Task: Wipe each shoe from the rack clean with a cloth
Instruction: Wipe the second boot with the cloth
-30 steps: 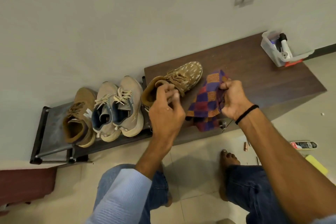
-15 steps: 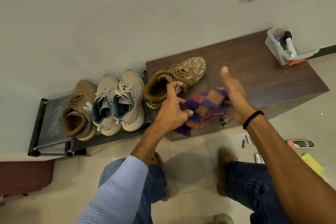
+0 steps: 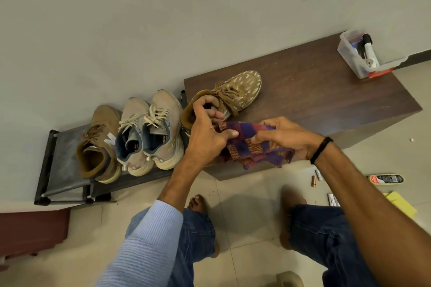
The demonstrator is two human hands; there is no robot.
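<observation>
A brown shoe with white flecks (image 3: 242, 86) lies on the dark wooden cabinet (image 3: 326, 91), toe pointing right. My left hand (image 3: 205, 133) has its fingers hooked over the shoe's collar, and its thumb touches the cloth. The checked purple, red and orange cloth (image 3: 245, 149) is bunched at the cabinet's front edge, where my right hand (image 3: 286, 137) grips it from the right. On the low metal rack (image 3: 58, 170) to the left stand a brown sneaker with an N (image 3: 98, 147) and a beige pair (image 3: 149, 133).
A clear plastic tub (image 3: 356, 58) with bottles sits at the cabinet's far right corner. On the tiled floor to the right lie a polish tin (image 3: 386, 179), a battery (image 3: 314, 181) and a yellow sponge (image 3: 401, 202). My bare feet and knees are below. A maroon object (image 3: 32, 230) stands at the left.
Half a second ago my right hand hovered open above the cloth; now it grips the cloth again. My left hand's fingers have hooked over the flecked shoe's collar.
</observation>
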